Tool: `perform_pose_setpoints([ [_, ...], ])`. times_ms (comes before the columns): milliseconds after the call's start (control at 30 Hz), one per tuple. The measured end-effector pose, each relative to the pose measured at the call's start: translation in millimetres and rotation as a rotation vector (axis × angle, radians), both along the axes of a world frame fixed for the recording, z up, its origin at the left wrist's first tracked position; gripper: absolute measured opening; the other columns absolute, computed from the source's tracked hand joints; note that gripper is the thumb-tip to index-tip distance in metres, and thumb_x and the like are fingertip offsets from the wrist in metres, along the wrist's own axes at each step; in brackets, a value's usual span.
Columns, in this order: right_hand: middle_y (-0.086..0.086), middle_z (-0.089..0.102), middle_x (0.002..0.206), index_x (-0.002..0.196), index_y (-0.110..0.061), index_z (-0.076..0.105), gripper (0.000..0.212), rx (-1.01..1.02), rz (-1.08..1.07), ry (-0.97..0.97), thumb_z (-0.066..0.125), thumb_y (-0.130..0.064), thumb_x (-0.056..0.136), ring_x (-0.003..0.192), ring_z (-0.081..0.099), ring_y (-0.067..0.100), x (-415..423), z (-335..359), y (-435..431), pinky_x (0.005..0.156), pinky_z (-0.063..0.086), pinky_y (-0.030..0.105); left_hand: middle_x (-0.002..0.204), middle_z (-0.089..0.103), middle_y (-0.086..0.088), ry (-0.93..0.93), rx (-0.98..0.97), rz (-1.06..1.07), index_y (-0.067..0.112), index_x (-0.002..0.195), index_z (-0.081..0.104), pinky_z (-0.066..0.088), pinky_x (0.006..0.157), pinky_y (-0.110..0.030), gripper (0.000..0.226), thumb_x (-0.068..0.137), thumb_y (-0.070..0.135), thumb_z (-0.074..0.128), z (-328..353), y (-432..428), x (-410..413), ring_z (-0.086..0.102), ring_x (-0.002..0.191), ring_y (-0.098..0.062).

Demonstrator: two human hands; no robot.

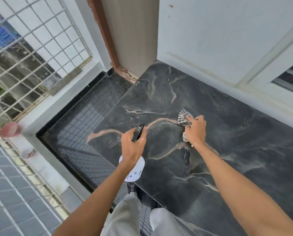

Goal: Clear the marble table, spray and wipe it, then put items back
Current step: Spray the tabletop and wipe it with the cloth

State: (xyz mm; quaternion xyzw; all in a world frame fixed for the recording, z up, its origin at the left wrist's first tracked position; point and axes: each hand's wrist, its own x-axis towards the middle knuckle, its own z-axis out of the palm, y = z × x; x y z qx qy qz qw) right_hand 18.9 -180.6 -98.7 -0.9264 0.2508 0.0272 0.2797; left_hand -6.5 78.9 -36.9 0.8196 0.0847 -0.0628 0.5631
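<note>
The black marble table [236, 150] with pale and pink veins fills the right half of the view. My left hand [132, 147] grips a spray bottle [134, 171] with a white body and a black nozzle, held over the table's left edge with the nozzle facing the far side. My right hand [196, 132] presses a striped grey-and-white cloth [183, 118] flat on the marble near the table's middle. Part of the cloth is bunched under my palm. Nothing else lies on the marble in view.
A white wall and a window frame [278, 82] run along the table's far side. A wooden door frame [118, 65] stands at the far left corner. To the left are a dark floor, a grey ledge [45, 150] with two small pots and a white metal grille.
</note>
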Motion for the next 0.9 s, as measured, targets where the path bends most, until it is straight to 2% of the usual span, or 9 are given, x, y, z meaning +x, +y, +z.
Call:
perform_pose_setpoints([
  [100, 0.009, 0.043, 0.121, 0.139, -0.020, 0.061, 0.049, -0.025, 0.056, 0.002, 0.056, -0.004, 0.093, 0.113, 0.044, 0.030, 9, 4, 29, 0.090, 0.048, 0.039, 0.054, 0.033, 0.005, 0.009, 0.021, 0.050, 0.016, 0.061, 0.034, 0.027, 0.057, -0.039, 0.059, 0.106, 0.031, 0.069, 0, 7, -14, 0.029, 0.055, -0.019],
  [233, 0.005, 0.042, 0.119, 0.140, -0.025, 0.059, 0.049, -0.012, 0.579, -0.075, 0.056, -0.005, 0.095, 0.113, 0.042, 0.024, 15, -7, 84, 0.094, 0.047, 0.037, 0.054, 0.032, 0.002, 0.028, 0.024, 0.136, 0.015, 0.061, 0.033, 0.023, 0.054, -0.036, 0.060, 0.106, 0.032, 0.069, -3, 36, -26, 0.026, 0.052, -0.018],
  [367, 0.010, 0.043, 0.120, 0.135, -0.021, 0.063, 0.046, 0.002, 0.216, -0.054, 0.054, -0.002, 0.094, 0.111, 0.044, 0.031, 57, -3, 117, 0.095, 0.049, 0.041, 0.055, 0.034, 0.001, -0.002, 0.034, 0.231, 0.008, 0.064, 0.037, 0.024, 0.051, -0.035, 0.058, 0.108, 0.030, 0.068, -7, 70, -29, 0.028, 0.052, -0.017],
  [400, 0.012, 0.044, 0.121, 0.135, -0.021, 0.063, 0.048, -0.025, 0.227, -0.059, 0.053, 0.000, 0.093, 0.112, 0.044, 0.033, 59, -2, 137, 0.097, 0.048, 0.042, 0.056, 0.035, 0.000, -0.001, 0.027, 0.251, 0.007, 0.064, 0.038, 0.024, 0.052, -0.037, 0.058, 0.108, 0.031, 0.068, -9, 79, -30, 0.029, 0.053, -0.018],
  [533, 0.008, 0.042, 0.125, 0.139, -0.027, 0.057, 0.057, -0.034, 0.892, -0.116, 0.048, 0.001, 0.091, 0.118, 0.041, 0.029, 27, -13, 224, 0.101, 0.047, 0.043, 0.054, 0.032, 0.005, 0.001, 0.032, 0.303, 0.018, 0.060, 0.035, 0.023, 0.055, -0.039, 0.059, 0.107, 0.032, 0.069, -17, 112, -32, 0.027, 0.054, -0.019],
  [567, 0.006, 0.041, 0.121, 0.139, -0.027, 0.058, 0.054, -0.009, 0.944, -0.120, 0.048, 0.000, 0.092, 0.115, 0.040, 0.026, 30, -15, 233, 0.098, 0.048, 0.040, 0.053, 0.032, 0.008, -0.005, 0.034, 0.314, 0.021, 0.059, 0.035, 0.023, 0.055, -0.038, 0.060, 0.107, 0.032, 0.069, -19, 121, -32, 0.026, 0.053, -0.018],
  [700, 0.010, 0.043, 0.118, 0.136, -0.021, 0.060, 0.050, -0.021, 0.548, -0.061, 0.047, 0.000, 0.093, 0.109, 0.042, 0.029, 66, -8, 264, 0.097, 0.047, 0.044, 0.053, 0.034, 0.005, -0.020, -0.017, 0.357, 0.011, 0.063, 0.039, 0.025, 0.052, -0.035, 0.057, 0.108, 0.030, 0.068, -26, 154, -28, 0.029, 0.051, -0.018],
  [833, 0.007, 0.044, 0.120, 0.138, -0.028, 0.054, 0.051, -0.103, 0.978, -0.122, 0.049, -0.005, 0.093, 0.111, 0.042, 0.028, 27, -8, 319, 0.091, 0.049, 0.038, 0.053, 0.043, -0.009, -0.019, -0.042, 0.366, 0.003, 0.065, 0.052, 0.028, 0.051, -0.031, 0.051, 0.108, 0.025, 0.070, -30, 180, -24, 0.034, 0.052, -0.014],
  [900, 0.004, 0.044, 0.117, 0.137, -0.030, 0.055, 0.051, -0.079, 1.002, -0.128, 0.051, -0.005, 0.092, 0.108, 0.043, 0.025, 23, -11, 324, 0.087, 0.050, 0.037, 0.055, 0.044, -0.014, -0.027, -0.048, 0.362, 0.000, 0.067, 0.054, 0.028, 0.051, -0.032, 0.050, 0.108, 0.025, 0.070, -32, 194, -22, 0.035, 0.052, -0.014],
])
